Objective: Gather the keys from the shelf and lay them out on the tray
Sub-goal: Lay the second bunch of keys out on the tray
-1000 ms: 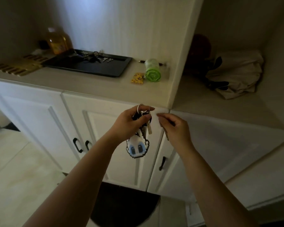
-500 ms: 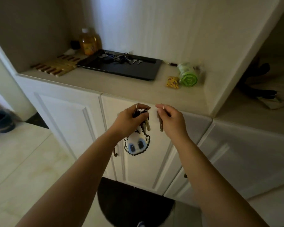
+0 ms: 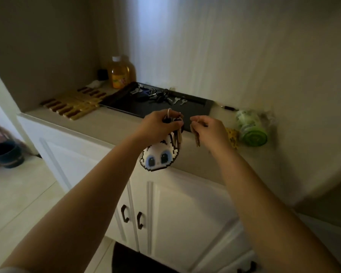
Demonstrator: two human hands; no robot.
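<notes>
My left hand (image 3: pixel 158 126) grips a key bunch (image 3: pixel 176 134) by its ring; a white pixel-art charm with blue eyes (image 3: pixel 159 157) hangs below it. Beside it, my right hand (image 3: pixel 210 131) pinches a small key (image 3: pixel 196 139) that dangles down. Both hands hover over the front edge of the counter, just before the black tray (image 3: pixel 204 107). Several keys (image 3: pixel 161 97) lie at the back of that tray.
A yellow bottle (image 3: pixel 122 73) stands behind the tray. Wooden slats (image 3: pixel 73 103) lie left of it. A green roll (image 3: pixel 251 128) and a small yellow item (image 3: pixel 232 136) lie to the right. White cabinet doors (image 3: pixel 177 211) sit below. A dark bowl (image 3: pixel 6 153) rests on the floor.
Both hands have risen and moved forward from in front of the cabinet doors to over the counter edge near the tray, still holding the keys. The view has shifted left.
</notes>
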